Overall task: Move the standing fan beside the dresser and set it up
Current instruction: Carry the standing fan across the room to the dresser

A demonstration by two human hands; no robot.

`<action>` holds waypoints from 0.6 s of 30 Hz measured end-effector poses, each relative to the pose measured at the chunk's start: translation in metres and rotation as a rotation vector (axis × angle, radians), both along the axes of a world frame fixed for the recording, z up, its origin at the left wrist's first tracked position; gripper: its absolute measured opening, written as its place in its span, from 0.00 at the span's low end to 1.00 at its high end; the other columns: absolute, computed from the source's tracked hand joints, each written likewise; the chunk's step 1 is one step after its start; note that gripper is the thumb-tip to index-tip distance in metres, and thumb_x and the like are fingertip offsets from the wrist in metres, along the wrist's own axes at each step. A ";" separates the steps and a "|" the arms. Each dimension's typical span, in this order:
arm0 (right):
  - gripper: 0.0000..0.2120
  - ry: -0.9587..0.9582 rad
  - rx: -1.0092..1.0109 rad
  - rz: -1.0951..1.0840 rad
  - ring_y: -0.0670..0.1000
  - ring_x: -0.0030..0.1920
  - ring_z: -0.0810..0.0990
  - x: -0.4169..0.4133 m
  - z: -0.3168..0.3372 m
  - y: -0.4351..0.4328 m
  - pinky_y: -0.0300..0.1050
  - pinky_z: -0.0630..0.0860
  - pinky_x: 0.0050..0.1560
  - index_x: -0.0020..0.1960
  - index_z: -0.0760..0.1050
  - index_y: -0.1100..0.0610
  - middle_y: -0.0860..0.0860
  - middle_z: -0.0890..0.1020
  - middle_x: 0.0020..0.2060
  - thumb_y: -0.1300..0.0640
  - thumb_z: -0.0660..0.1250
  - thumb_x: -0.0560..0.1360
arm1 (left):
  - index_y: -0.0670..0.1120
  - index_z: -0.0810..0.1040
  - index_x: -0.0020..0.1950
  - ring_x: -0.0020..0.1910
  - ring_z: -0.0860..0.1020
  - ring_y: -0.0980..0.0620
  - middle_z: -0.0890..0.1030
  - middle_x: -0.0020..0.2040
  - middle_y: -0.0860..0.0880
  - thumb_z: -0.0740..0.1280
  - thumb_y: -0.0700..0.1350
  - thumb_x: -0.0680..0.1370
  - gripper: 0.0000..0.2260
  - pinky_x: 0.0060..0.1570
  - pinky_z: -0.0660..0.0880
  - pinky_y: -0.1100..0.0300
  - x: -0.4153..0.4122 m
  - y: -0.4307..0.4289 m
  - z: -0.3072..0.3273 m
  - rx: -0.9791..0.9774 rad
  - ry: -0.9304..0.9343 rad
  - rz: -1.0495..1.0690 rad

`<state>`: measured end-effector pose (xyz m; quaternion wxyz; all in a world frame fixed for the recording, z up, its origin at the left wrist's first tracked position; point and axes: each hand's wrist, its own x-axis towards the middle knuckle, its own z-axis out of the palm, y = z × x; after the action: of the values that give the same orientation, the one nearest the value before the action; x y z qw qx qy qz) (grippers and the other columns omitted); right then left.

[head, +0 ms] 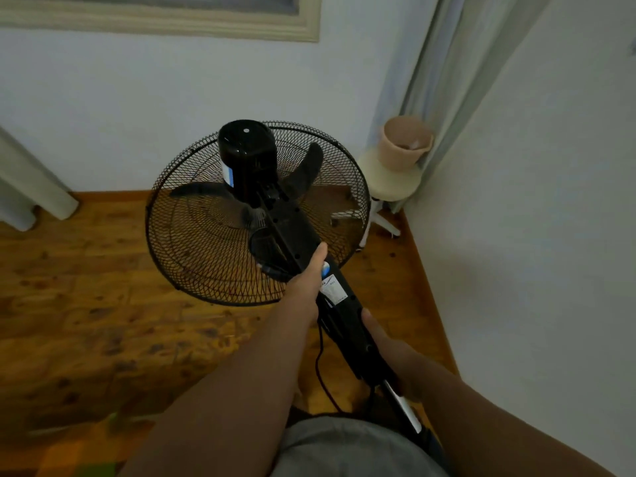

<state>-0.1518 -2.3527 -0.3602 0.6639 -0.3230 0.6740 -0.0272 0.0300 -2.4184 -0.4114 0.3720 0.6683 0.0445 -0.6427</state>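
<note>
The black standing fan [289,228], round mesh cage and motor housing leaning far toward the wall, is gripped round its stem by the left hand [306,275], with the right hand [392,349] nearer.

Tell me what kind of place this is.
Probably a room in a home, perhaps a bedroom: a wooden floor, long curtains in the corner, a framed picture on the wall, and a household fan.
</note>
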 end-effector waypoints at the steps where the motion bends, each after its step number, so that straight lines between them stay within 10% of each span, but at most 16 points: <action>1: 0.58 0.002 -0.011 -0.013 0.61 0.61 0.79 0.011 0.004 -0.010 0.53 0.79 0.56 0.69 0.72 0.59 0.60 0.79 0.63 0.19 0.63 0.53 | 0.48 0.74 0.68 0.55 0.81 0.37 0.81 0.58 0.42 0.75 0.75 0.31 0.67 0.60 0.76 0.38 0.009 -0.010 0.007 -0.013 0.004 0.004; 5: 0.56 -0.027 0.000 0.004 0.59 0.55 0.82 0.041 0.013 -0.047 0.45 0.81 0.39 0.68 0.73 0.60 0.61 0.81 0.59 0.18 0.62 0.56 | 0.48 0.73 0.69 0.55 0.80 0.38 0.81 0.59 0.43 0.75 0.76 0.34 0.66 0.60 0.76 0.39 0.040 -0.044 0.015 -0.049 0.015 0.034; 10: 0.66 0.002 -0.024 0.031 0.61 0.58 0.82 0.073 0.003 -0.084 0.59 0.76 0.63 0.66 0.75 0.59 0.60 0.81 0.60 0.14 0.63 0.42 | 0.47 0.74 0.67 0.55 0.81 0.39 0.82 0.58 0.44 0.76 0.76 0.38 0.63 0.60 0.76 0.39 0.078 -0.070 0.026 -0.095 0.011 0.071; 15: 0.48 -0.062 -0.042 0.067 0.53 0.47 0.80 0.115 0.008 -0.120 0.46 0.77 0.46 0.71 0.69 0.59 0.56 0.79 0.59 0.23 0.61 0.66 | 0.48 0.73 0.68 0.55 0.81 0.39 0.81 0.59 0.44 0.76 0.76 0.35 0.65 0.60 0.76 0.39 0.117 -0.099 0.013 -0.076 -0.018 0.147; 18: 0.49 -0.052 -0.031 0.094 0.56 0.51 0.80 0.136 0.005 -0.147 0.49 0.77 0.51 0.72 0.69 0.57 0.56 0.80 0.57 0.23 0.61 0.64 | 0.47 0.75 0.67 0.52 0.83 0.40 0.83 0.55 0.44 0.76 0.75 0.34 0.65 0.59 0.78 0.41 0.139 -0.115 0.023 -0.071 -0.040 0.198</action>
<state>-0.0153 -2.4996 -0.3552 0.6767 -0.3636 0.6400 -0.0148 0.1689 -2.5339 -0.3881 0.4581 0.6595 0.0800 -0.5906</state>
